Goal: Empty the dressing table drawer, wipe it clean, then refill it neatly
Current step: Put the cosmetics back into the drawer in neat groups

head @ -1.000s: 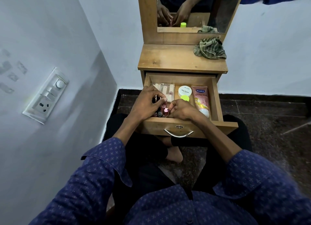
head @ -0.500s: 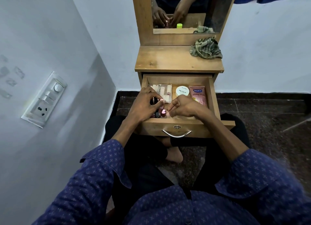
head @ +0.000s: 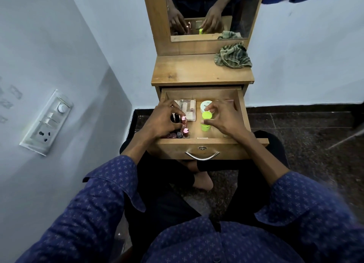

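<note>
The wooden drawer (head: 243, 113) of the dressing table stands pulled open in front of me. My left hand (head: 161, 121) is inside its left part, fingers curled over a cluster of small nail polish bottles (head: 184, 132). Over the drawer's middle, my right hand (head: 224, 118) pinches an upright neon green bottle (head: 206, 121) between thumb and fingertips. Behind the hands lie a clear plastic case (head: 188, 110) of small items and a white round jar (head: 205, 105). The right hand hides most of a pink tube at the drawer's right.
A crumpled green striped cloth (head: 233, 56) lies on the right of the tabletop (head: 189, 72), below the mirror (head: 206, 12). A switchboard (head: 47, 122) is on the left wall. I sit cross-legged on the dark stone floor (head: 305, 136).
My right hand left the nail polish bottles, moved right and took hold of the green bottle. My left hand stayed on the bottles. The camera view shifted slightly.
</note>
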`<action>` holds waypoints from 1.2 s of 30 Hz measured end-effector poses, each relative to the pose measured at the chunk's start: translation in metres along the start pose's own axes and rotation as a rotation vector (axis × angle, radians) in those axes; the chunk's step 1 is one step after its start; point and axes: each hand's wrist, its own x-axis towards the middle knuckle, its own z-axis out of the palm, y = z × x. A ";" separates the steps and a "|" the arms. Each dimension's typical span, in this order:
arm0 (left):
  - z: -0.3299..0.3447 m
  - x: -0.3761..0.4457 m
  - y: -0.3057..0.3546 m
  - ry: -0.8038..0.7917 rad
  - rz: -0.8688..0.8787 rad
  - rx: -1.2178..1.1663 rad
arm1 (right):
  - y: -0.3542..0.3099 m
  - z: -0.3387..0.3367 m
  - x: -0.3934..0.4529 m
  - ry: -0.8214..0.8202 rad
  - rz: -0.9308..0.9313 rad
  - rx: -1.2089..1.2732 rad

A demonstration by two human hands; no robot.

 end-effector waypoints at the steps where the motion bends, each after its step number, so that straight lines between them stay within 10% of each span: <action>1: -0.003 0.003 0.001 -0.026 0.014 0.029 | 0.000 0.003 -0.003 -0.026 0.010 -0.019; 23: -0.005 0.024 0.015 -0.179 0.117 0.414 | 0.005 0.013 -0.002 -0.070 0.043 -0.008; 36: -0.015 0.024 0.009 -0.088 0.031 0.009 | 0.010 0.011 0.001 -0.098 0.179 0.338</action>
